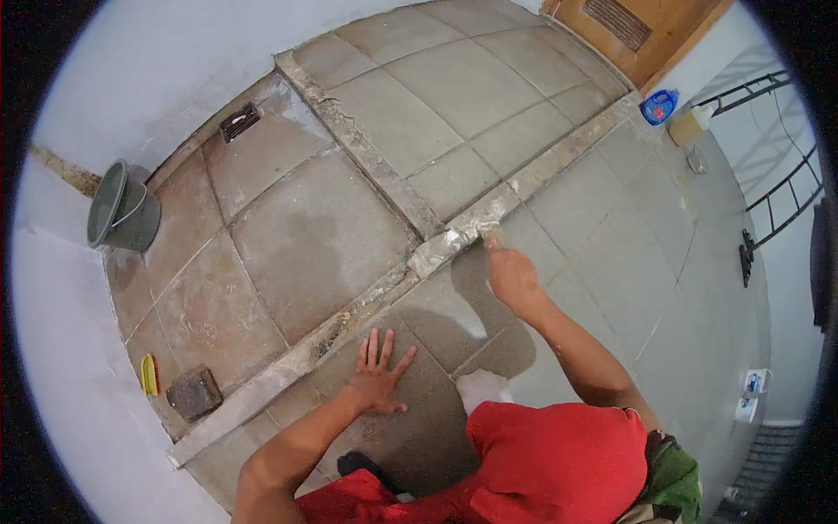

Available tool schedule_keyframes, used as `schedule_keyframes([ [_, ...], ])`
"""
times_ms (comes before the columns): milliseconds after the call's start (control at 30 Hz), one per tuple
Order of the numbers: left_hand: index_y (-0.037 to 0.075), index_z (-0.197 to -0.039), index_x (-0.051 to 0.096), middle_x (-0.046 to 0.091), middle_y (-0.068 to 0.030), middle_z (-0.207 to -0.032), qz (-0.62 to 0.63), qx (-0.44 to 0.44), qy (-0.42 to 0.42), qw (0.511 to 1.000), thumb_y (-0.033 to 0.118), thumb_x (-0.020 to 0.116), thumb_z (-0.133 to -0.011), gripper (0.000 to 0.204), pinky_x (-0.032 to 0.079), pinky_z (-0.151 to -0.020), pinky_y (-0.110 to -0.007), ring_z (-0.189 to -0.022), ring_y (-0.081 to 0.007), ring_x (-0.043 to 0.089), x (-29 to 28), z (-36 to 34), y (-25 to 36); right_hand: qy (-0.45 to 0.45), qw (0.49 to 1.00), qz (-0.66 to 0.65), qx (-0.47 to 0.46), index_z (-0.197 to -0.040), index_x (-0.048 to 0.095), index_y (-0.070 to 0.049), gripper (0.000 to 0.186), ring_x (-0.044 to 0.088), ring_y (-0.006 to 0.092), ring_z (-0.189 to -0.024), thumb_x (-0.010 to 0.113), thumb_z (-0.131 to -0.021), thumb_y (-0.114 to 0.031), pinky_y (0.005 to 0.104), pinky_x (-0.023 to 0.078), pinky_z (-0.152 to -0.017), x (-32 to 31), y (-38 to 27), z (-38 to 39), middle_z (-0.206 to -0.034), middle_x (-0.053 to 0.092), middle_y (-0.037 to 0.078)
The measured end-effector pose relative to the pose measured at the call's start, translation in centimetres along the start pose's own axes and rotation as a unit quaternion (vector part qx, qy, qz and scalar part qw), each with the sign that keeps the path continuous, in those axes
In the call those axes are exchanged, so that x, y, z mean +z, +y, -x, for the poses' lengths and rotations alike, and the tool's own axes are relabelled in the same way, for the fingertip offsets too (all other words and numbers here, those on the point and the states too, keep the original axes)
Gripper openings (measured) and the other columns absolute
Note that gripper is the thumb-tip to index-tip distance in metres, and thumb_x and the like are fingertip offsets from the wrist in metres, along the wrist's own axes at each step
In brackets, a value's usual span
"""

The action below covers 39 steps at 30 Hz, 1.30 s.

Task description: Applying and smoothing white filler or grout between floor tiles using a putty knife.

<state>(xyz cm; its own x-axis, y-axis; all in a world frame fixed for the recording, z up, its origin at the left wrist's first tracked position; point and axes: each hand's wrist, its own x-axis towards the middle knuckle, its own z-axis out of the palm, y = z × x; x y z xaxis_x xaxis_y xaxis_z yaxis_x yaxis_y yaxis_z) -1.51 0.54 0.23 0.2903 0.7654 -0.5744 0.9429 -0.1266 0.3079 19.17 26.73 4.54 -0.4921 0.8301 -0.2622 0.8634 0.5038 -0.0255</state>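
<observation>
My right hand (pixel 513 275) is closed round a small hand tool (pixel 491 234), mostly hidden by the fingers; I cannot make out its kind. Its end meets the top of a low raised ledge (pixel 559 164) that crosses the tiled floor. Whitish, wet-looking patches (pixel 449 243) mark the ledge beside the tool. Below the ledge, my left hand (pixel 381 381) rests on a grey floor tile (pixel 432 397), fingers spread, holding nothing.
At the left wall stand a grey bucket (pixel 131 214), a yellow brush (pixel 150 374) and a dark block (pixel 195 393). A drain grate (pixel 240 122) lies farther back. Near the door (pixel 628 31) are a blue bottle (pixel 659 106) and a yellowish container (pixel 690 127). A black rack (pixel 786 205) stands right.
</observation>
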Motion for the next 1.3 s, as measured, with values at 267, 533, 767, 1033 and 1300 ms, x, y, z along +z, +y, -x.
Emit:
schedule_keyframes([
  [267,0.024,-0.164,0.003,-0.011,-0.0329,-0.163,0.007,0.008,0.015,1.0,0.069,0.075,-0.071,0.125,-0.002,-0.118,-0.066,-0.148,-0.0573,-0.015,0.5,-0.1,-0.3,-0.037,0.997,0.06,0.02,-0.154,0.038,-0.006,0.059,0.073,0.0362,-0.09,0.05,-0.096,-0.005,0.0425,0.061,-0.073,-0.5,-1.4,0.7,-0.099,0.072,0.021],
  [533,0.024,-0.163,0.002,-0.01,-0.0327,-0.164,0.008,0.001,0.01,1.0,0.067,0.076,-0.071,0.126,-0.003,-0.118,-0.066,-0.147,-0.0572,-0.016,0.5,-0.1,-0.2,-0.046,0.992,0.111,0.033,-0.155,0.036,-0.009,0.059,0.073,0.032,-0.089,0.05,-0.098,-0.008,0.0398,0.061,-0.071,-1.2,-2.1,0.0,-0.099,0.071,0.022],
  [767,0.024,-0.163,-0.001,-0.013,-0.0319,-0.163,0.001,-0.003,-0.018,1.0,0.068,0.075,-0.073,0.125,-0.004,-0.118,-0.065,-0.147,-0.0561,-0.018,0.1,-0.2,-0.1,-0.039,0.993,0.107,0.043,-0.158,0.032,-0.012,0.062,0.073,0.031,-0.087,0.05,-0.099,-0.008,0.0384,0.061,-0.069,-0.5,-1.9,0.2,-0.102,0.069,0.021],
  [1033,0.025,-0.163,-0.003,-0.015,-0.0319,-0.163,-0.007,-0.014,-0.035,0.999,0.07,0.073,-0.075,0.125,-0.004,-0.118,-0.065,-0.147,-0.0563,-0.018,-0.2,-0.1,-0.1,-0.072,0.992,0.084,0.062,-0.158,0.031,-0.014,0.058,0.073,0.0347,-0.087,0.045,-0.101,-0.011,0.0408,0.062,-0.068,-0.9,-2.4,0.3,-0.106,0.066,0.024],
  [1300,0.024,-0.163,-0.003,-0.014,-0.0318,-0.163,-0.002,-0.011,-0.036,0.999,0.067,0.074,-0.075,0.125,-0.004,-0.118,-0.066,-0.147,-0.0568,-0.017,-0.7,0.1,0.2,-0.037,0.994,0.098,0.044,-0.158,0.032,-0.01,0.068,0.073,0.0329,-0.08,0.055,-0.094,-0.006,0.0389,0.061,-0.067,-1.2,-2.1,0.7,-0.099,0.068,0.021],
])
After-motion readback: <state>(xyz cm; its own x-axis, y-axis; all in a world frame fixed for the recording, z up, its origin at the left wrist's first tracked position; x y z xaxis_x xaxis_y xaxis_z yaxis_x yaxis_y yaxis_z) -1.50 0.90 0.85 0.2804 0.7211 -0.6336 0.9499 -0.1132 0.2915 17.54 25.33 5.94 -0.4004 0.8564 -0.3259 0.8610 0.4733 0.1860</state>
